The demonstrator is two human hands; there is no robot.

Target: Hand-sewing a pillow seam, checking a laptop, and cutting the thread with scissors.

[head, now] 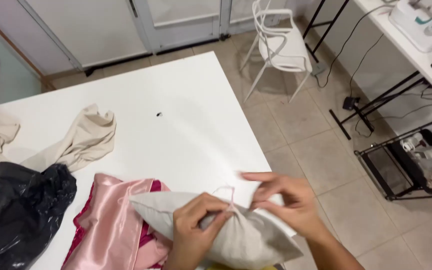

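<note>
A light grey cushion (246, 240) lies at the near edge of the white table (186, 110). My left hand (193, 230) pinches the cushion's top seam, gathering the fabric. My right hand (286, 197) hovers just right of that spot, fingers curled, holding a thin pink thread (226, 192) that loops up from the seam. Under the cushion lies a pink satin cloth (111, 220) with a darker magenta edge.
A black plastic bag (21, 215) sits at the near left, beige cloth (86, 137) beyond it. A small dark speck (159, 114) lies mid-table. A white chair (281, 45) stands on the tiled floor; a black rack (401, 160) and a white desk (411, 55) are at the right.
</note>
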